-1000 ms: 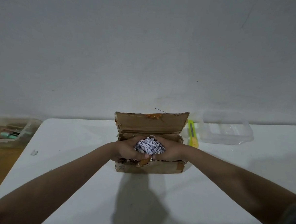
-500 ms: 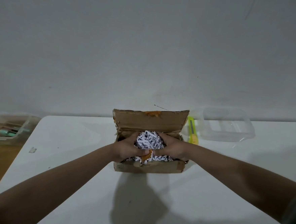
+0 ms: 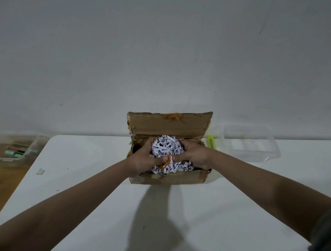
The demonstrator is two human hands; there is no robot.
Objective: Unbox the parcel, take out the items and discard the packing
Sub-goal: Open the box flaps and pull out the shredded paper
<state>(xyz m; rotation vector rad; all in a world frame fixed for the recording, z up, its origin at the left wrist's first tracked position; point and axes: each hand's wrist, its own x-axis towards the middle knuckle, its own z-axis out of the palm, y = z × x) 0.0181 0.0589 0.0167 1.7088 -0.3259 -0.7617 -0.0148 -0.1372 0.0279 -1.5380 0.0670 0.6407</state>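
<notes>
Left hand (image 3: 141,159) and right hand (image 3: 193,153) clasp shredded paper (image 3: 167,149) above the open box (image 3: 167,177); an orange scrap (image 3: 166,163), possibly tape, sits between them.

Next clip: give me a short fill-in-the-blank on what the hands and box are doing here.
1. Both hands, left hand and right hand, grip a clump of shredded ____.
2. The box has its lid ____.
3. The yellow cutter lies between the box and a clear ____.

Missing words: paper; open; container
</notes>
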